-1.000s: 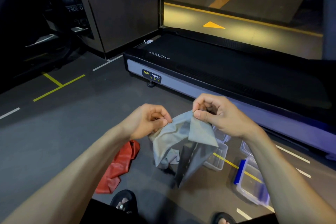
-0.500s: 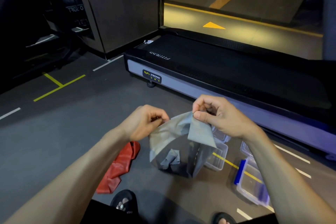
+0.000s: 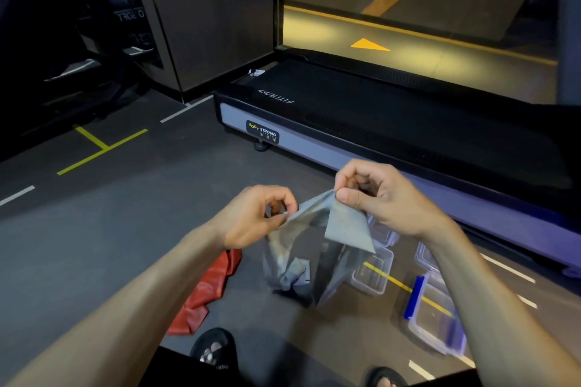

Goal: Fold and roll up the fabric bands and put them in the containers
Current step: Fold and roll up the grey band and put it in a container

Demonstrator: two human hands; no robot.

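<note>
Grey band (image 3: 342, 226) (hanging loose) pinched by left hand (image 3: 251, 217) and right hand (image 3: 383, 198).

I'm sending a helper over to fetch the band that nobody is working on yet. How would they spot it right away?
Start at the long black treadmill, then look to the dark floor in front of it, under the person's left hand. There the red band lies crumpled beside a sandalled foot. It is glossy red and on the floor, unlike the grey band held up by both hands.
</note>
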